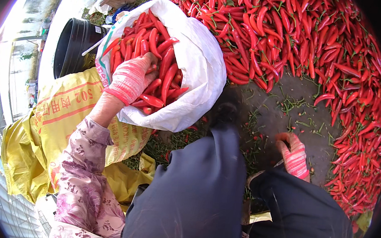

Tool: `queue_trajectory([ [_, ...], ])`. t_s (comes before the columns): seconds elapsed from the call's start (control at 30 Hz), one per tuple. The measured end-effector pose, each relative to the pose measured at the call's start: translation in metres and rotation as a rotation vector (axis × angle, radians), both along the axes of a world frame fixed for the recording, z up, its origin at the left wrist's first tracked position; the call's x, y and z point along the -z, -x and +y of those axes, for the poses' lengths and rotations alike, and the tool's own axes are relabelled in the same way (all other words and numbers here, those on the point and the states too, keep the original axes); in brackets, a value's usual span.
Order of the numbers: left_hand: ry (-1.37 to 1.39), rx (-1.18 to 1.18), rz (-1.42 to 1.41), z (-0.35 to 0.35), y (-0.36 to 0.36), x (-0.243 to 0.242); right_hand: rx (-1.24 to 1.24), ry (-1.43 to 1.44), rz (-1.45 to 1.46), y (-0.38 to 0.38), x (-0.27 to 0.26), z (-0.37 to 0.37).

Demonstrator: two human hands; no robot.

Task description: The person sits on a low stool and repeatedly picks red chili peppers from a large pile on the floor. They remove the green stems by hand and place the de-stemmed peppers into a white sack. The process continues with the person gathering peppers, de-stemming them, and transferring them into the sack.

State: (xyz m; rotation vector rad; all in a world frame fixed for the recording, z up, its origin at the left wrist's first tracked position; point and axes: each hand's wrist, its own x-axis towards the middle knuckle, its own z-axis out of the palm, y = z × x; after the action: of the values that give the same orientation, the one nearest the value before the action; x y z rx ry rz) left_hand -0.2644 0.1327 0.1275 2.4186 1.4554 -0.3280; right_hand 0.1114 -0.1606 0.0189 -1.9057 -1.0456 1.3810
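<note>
My left hand (132, 77), in a pink-and-white striped knit glove with bare fingertips, reaches into a white woven sack (201, 69). The sack's mouth is rolled back and it is heaped with stemless red chili peppers (168, 80). A chili pepper (151, 69) shows between my curled fingers and thumb. Low over the dark ground by my knee is my right hand (293, 154), gloved the same way. Its fingers are bent and blurred, with a gap between thumb and forefinger and nothing visible in them.
A large pile of stemmed red chili peppers (284, 35) curves around the front and right. Green stems (295, 105) litter the ground. A yellow woven sack (67, 109) bearing print lies at the left, near a tipped black bucket (78, 48). My dark-trousered knees (191, 193) stand between my hands.
</note>
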Motion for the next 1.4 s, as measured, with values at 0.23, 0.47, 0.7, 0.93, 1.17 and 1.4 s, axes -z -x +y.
queue_trajectory([
  [0.23, -0.304, -0.08, -0.229, 0.002, 0.011, -0.07, 0.113, -0.066, 0.152, -0.01, -0.018, 0.01],
  [0.47, 0.27, -0.116, -0.805, -0.096, -0.132, -0.064, -0.148, -0.8, -0.115, 0.013, -0.082, 0.09],
  [0.7, 0.519, 0.298, -0.66, -0.1, -0.199, -0.002, -0.074, 0.053, 0.596, -0.007, -0.071, 0.067],
  [0.93, 0.227, 0.802, -0.28, -0.097, -0.231, 0.03, -0.105, 0.17, 0.741, -0.034, -0.048, 0.053],
  [1.17, 0.277, 0.897, -0.388, -0.117, -0.233, 0.05, -0.133, 0.422, 0.957, -0.044, -0.023, 0.035],
  [1.4, 1.14, -0.041, -0.731, -0.126, -0.232, 0.078, -0.064, 0.165, 1.594, -0.041, 0.008, 0.009],
])
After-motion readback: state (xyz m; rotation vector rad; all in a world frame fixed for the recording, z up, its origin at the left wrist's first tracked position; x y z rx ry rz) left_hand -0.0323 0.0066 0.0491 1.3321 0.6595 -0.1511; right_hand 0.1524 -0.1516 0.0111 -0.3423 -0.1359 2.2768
